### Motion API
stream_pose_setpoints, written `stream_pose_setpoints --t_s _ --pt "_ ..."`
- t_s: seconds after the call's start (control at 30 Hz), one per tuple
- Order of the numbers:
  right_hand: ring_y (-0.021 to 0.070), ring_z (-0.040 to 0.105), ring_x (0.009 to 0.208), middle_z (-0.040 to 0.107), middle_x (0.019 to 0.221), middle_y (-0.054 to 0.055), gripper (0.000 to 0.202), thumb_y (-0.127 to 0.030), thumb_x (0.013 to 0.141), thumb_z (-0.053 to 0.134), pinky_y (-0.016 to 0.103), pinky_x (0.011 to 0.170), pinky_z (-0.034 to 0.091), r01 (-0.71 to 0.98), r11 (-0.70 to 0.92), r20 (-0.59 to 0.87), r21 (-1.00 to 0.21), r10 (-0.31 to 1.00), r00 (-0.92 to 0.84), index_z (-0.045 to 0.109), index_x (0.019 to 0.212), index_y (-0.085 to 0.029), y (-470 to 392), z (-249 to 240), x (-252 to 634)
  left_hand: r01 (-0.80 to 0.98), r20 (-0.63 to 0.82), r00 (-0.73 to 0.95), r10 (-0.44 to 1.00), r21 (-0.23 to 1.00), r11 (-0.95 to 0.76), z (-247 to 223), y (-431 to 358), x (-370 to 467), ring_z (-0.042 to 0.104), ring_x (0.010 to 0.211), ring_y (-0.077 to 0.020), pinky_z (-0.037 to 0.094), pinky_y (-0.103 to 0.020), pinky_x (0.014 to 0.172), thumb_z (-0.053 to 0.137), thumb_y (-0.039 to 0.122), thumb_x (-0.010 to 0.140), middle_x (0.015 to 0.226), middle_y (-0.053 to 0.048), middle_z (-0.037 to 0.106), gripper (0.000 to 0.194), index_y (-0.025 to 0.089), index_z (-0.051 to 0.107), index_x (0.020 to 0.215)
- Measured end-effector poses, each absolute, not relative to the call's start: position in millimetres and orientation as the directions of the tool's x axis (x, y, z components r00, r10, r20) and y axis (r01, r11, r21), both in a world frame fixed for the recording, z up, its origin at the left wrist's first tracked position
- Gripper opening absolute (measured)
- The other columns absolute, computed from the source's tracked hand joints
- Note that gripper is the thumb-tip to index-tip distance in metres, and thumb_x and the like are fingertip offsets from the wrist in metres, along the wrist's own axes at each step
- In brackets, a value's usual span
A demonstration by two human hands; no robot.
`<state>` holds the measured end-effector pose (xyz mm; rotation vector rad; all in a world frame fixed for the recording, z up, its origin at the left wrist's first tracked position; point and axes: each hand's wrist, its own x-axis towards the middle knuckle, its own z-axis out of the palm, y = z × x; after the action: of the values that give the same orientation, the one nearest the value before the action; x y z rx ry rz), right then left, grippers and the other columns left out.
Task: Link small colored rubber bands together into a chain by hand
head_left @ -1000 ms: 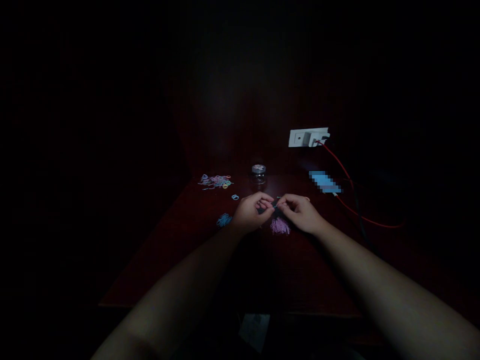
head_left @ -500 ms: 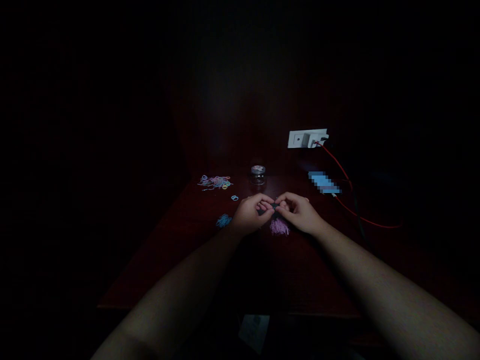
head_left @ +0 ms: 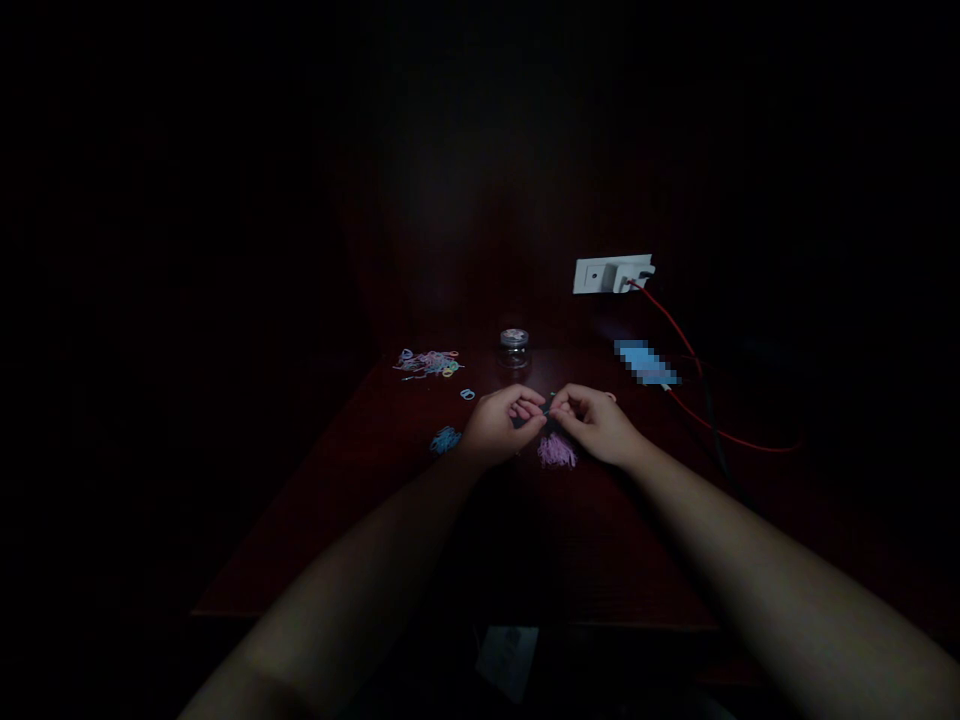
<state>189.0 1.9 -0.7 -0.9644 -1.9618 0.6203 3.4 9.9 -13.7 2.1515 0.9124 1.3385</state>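
My left hand (head_left: 502, 422) and my right hand (head_left: 598, 420) are close together over the dark red table. Fingers of both are bent into a pinch on something small and bluish between the fingertips, too small and dim to make out. Just below the fingertips lies a pile of purple bands (head_left: 556, 451). Beside my left wrist is a pile of blue bands (head_left: 445, 440). A loose light blue band (head_left: 467, 394) rests beyond my left hand.
Farther back stand a round clear jar (head_left: 514, 348) and a heap of mixed-colour bands (head_left: 429, 364). At the right lies a blurred-out phone (head_left: 646, 363). A red cable (head_left: 679, 325) runs from the wall socket (head_left: 595, 275). The table's front edge (head_left: 600, 627) shows below.
My right fingertips have closed from a wider grip into a tighter pinch near my left fingertips. The view has shifted slightly.
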Motion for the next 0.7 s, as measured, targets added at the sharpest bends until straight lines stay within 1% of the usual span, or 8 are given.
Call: stream_pose_setpoints --t_s 0.33,0.5,0.6,0.7 --pt "0.0106 0.045 0.057 0.052 0.064 0.0 0.018 -0.032 0.083 0.054 0.023 0.054 0.036 0.433 0.59 0.488 -0.681 0.807 -0.333 0.057 0.076 -0.015 1.4 0.9 189.1 0.303 0.607 0.31 0.732 0.667 -0.681 -14.2 9.9 2.9 0.061 0.07 -0.0116 0.049 -0.023 0.064 0.065 0.021 0.074 0.08 -0.003 0.066 0.023 0.017 0.063 0.096" --pt "0.0101 0.043 0.057 0.05 0.065 -0.001 0.015 -0.03 0.083 0.054 0.023 0.054 0.035 0.404 0.58 0.487 -0.708 0.814 -0.316 0.055 0.077 -0.015 7.1 -3.7 192.3 0.334 0.609 0.305 0.732 0.651 -0.681 -12.7 9.6 1.6 0.059 0.069 -0.0111 0.048 -0.023 0.063 0.062 0.019 0.075 0.08 -0.002 0.065 0.021 0.017 0.063 0.096" --pt "0.01 0.042 0.057 0.049 0.064 -0.001 0.015 -0.029 0.083 0.054 0.023 0.054 0.035 0.404 0.587 0.496 -0.702 0.81 -0.314 0.055 0.076 -0.015 6.1 -3.2 191.6 0.38 0.589 0.294 0.753 0.651 -0.657 -12.1 9.5 1.0 0.06 0.073 -0.0117 0.048 -0.024 0.066 0.065 0.021 0.073 0.091 -0.003 0.067 0.029 0.018 0.062 0.102" --pt "0.0099 0.042 0.057 0.048 0.064 -0.001 0.015 -0.029 0.083 0.054 0.023 0.054 0.034 0.415 0.596 0.492 -0.688 0.803 -0.336 0.055 0.075 -0.016 3.2 -1.7 189.3 0.373 0.532 0.316 0.785 0.692 -0.619 -13.1 10.3 1.3 0.06 0.076 -0.0122 0.048 -0.025 0.066 0.067 0.024 0.073 0.098 -0.004 0.068 0.039 0.019 0.057 0.111"
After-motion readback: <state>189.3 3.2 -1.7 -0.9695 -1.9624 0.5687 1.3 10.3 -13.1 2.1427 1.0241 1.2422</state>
